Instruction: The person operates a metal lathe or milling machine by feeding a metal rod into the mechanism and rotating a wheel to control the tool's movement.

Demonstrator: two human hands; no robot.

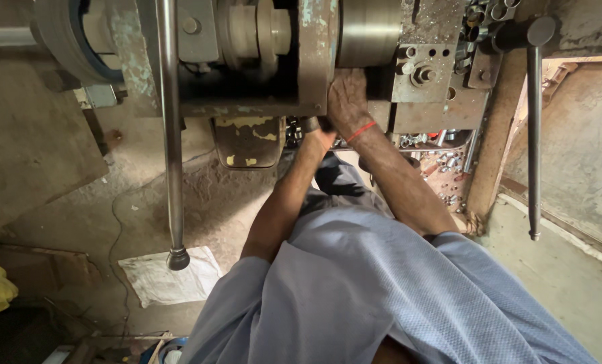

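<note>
My right hand (347, 101) lies flat on the lathe (260, 61) body beside the chuck (368, 30), fingers together, gripping nothing. My left hand (318, 131) is tucked under the machine; can't tell its fingers. Risk as I judge it: sleeve or fingers caught if the chuck spins.

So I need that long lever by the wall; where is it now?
In the head view, the long dark lever hangs at far right, beside the bolted metal block, right of the right hand.
</note>
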